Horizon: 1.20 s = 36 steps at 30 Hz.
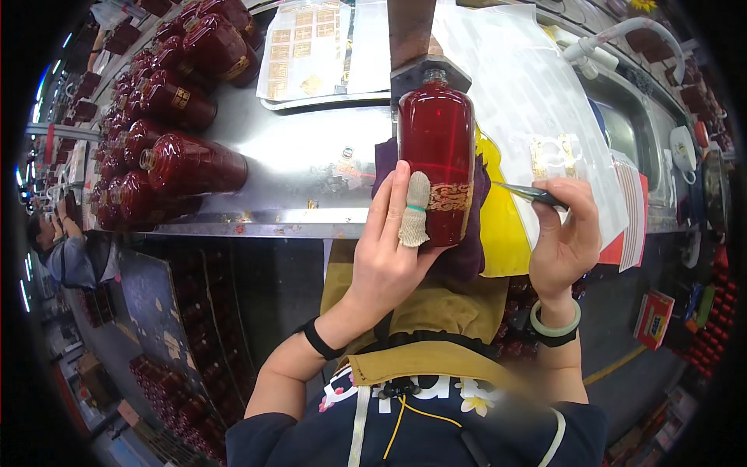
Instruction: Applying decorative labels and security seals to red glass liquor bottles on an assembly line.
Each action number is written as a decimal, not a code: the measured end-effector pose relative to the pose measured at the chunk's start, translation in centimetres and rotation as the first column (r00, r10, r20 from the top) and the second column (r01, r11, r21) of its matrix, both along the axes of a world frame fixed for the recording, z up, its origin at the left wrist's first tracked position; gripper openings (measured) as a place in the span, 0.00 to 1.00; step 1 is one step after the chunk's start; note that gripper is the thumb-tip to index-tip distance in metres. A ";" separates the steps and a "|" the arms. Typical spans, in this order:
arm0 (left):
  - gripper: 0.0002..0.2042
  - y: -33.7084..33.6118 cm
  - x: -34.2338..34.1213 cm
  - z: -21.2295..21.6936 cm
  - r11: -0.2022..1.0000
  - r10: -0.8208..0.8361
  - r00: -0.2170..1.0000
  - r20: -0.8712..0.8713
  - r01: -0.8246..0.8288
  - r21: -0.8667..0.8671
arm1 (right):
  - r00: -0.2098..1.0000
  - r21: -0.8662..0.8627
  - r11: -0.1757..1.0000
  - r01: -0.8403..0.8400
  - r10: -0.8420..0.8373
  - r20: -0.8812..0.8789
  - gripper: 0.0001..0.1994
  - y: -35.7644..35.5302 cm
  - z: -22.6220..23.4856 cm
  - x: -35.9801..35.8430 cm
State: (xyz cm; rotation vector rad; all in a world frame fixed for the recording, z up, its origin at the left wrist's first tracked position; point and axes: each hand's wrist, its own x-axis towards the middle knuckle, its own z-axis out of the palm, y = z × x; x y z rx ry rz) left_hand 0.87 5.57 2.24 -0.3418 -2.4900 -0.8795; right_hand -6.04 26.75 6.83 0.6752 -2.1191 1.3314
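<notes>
A dark red glass bottle (436, 140) lies in front of me on a folded purple cloth (476, 261), its clear neck pointing away. My left hand (381, 261) holds it from the left and below, with the fingers along its side. One of those fingers wears a knitted finger sleeve (417, 210) with a green band. A gold patterned decal (451, 198) runs around the bottle's lower part. Right of the bottle, my right hand (568, 241) is closed in a pinch on pointed tweezers (533, 193), whose tips point toward the bottle without touching it.
Many red bottles (198, 163) crowd the metal counter (311, 156) at left. Decal sheets (307, 47) lie at the back. A white sheet with a gold decal (554, 157) and a yellow cloth (502, 226) are on the right, before a sink (634, 117). Another person (74, 249) is far left.
</notes>
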 end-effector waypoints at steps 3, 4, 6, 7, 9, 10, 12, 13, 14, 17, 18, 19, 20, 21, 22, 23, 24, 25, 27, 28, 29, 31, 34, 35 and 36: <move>0.44 0.4 0.3 -0.5 0.998 -0.006 1.000 0.002 0.006 0.055 | 0.999 0.019 0.999 0.033 -0.033 0.021 0.10 0.1 -0.2 0.2; 0.42 0.5 0.5 -0.8 0.994 -0.013 1.000 0.004 0.012 0.112 | 0.998 0.020 0.998 0.056 -0.056 0.027 0.10 0.1 -0.4 0.2; 0.43 0.6 0.8 -1.2 0.992 -0.023 1.000 0.014 0.021 0.127 | 0.998 -0.001 0.999 0.052 -0.051 0.043 0.11 -0.1 -0.5 0.4; 0.44 0.7 1.0 -1.3 0.989 -0.033 0.999 0.025 0.029 0.143 | 0.998 0.008 0.999 0.051 -0.051 0.048 0.11 0.0 -0.5 0.4; 0.44 0.9 1.2 -1.6 0.988 -0.031 0.999 0.025 0.026 0.153 | 0.997 0.017 0.999 0.049 -0.050 0.054 0.11 0.0 -0.5 0.4; 0.44 0.9 1.2 -1.7 0.986 -0.029 0.999 0.025 0.024 0.164 | 0.996 0.012 0.998 0.061 -0.062 0.069 0.11 0.0 -0.6 0.4; 0.45 0.9 1.2 -1.8 0.992 -0.030 0.999 0.025 0.027 0.126 | 0.994 0.006 0.997 0.073 -0.074 0.085 0.11 0.0 -0.6 0.5; 0.47 0.9 1.2 -1.8 0.996 -0.033 0.999 0.024 0.031 0.087 | 0.991 -0.002 0.995 0.095 -0.094 0.099 0.11 0.1 -0.7 0.5; 0.47 0.9 1.1 -1.8 0.996 -0.032 0.999 0.025 0.030 0.087 | 0.987 -0.010 0.993 0.117 -0.115 0.113 0.10 0.1 -0.7 0.5; 0.44 0.8 0.9 -1.0 0.999 -0.025 0.999 0.037 0.024 0.034 | 0.982 -0.040 0.988 0.152 -0.146 0.119 0.10 0.3 -1.2 0.6; 0.43 0.8 0.8 -0.6 1.000 -0.007 0.999 0.050 0.006 0.016 | 0.981 -0.040 0.987 0.154 -0.148 0.122 0.10 0.3 -1.4 0.7; 0.42 0.8 0.6 -0.2 1.000 0.011 0.998 0.062 -0.011 -0.003 | 0.983 -0.055 0.987 0.150 -0.143 0.116 0.09 0.2 -1.5 0.7; 0.42 0.9 0.5 0.1 1.000 0.008 0.998 0.064 -0.008 -0.003 | 0.984 -0.070 0.987 0.147 -0.139 0.109 0.09 0.1 -1.6 0.7; 0.42 1.0 0.4 0.5 0.999 0.034 0.996 0.081 -0.031 -0.033 | 0.984 -0.070 0.987 0.147 -0.139 0.110 0.09 0.0 -1.7 0.6; 0.42 1.2 0.2 0.9 0.996 0.061 0.993 0.098 -0.054 -0.064 | 0.986 -0.082 0.988 0.133 -0.123 0.115 0.09 -0.1 -1.8 0.6; 0.41 1.4 0.1 1.3 0.991 0.087 0.992 0.095 -0.077 -0.105 | 0.987 -0.093 0.989 0.119 -0.107 0.119 0.09 -0.1 -1.8 0.7; 0.41 1.7 -0.1 1.3 0.991 0.088 0.992 0.093 -0.078 -0.105 | 0.987 -0.094 0.989 0.118 -0.107 0.117 0.09 -0.3 -1.8 0.7; 0.35 2.0 -0.3 1.3 0.965 0.127 0.990 0.055 -0.110 -0.239 | 0.987 -0.097 0.989 0.113 -0.101 0.121 0.09 -0.4 -1.8 0.7; 0.28 2.2 -0.4 1.1 0.895 0.167 0.986 0.001 -0.151 -0.419 | 0.988 -0.100 0.989 0.108 -0.095 0.124 0.09 -0.6 -1.7 0.7; 0.28 2.2 -0.4 1.0 0.895 0.168 0.986 0.001 -0.152 -0.419 | 0.989 -0.099 0.991 0.092 -0.078 0.129 0.09 -0.7 -1.6 0.6; 0.28 2.1 -0.4 1.1 0.926 0.159 0.987 0.010 -0.145 -0.349 | 0.989 -0.098 0.992 0.075 -0.062 0.134 0.09 -0.9 -1.6 0.5; 0.32 1.8 -0.2 1.1 0.980 0.132 0.990 0.051 -0.123 -0.156 | 0.997 0.009 0.999 0.045 -0.045 0.060 0.10 -1.3 -0.9 0.4; 0.45 0.2 -0.1 -0.7 0.984 0.042 0.997 0.062 -0.052 0.172 | 0.982 0.339 0.940 -0.027 0.089 -0.167 0.16 -1.7 -0.7 0.2; 0.46 -0.2 -0.3 -1.0 0.965 0.033 0.997 0.065 -0.049 0.259 | 0.965 0.376 0.916 -0.142 0.213 -0.154 0.16 -1.9 -0.4 0.6; 0.46 -0.6 -0.2 -0.9 0.954 0.014 0.995 0.095 -0.042 0.298 | 0.932 0.411 0.875 -0.256 0.336 -0.135 0.16 -2.2 0.1 1.0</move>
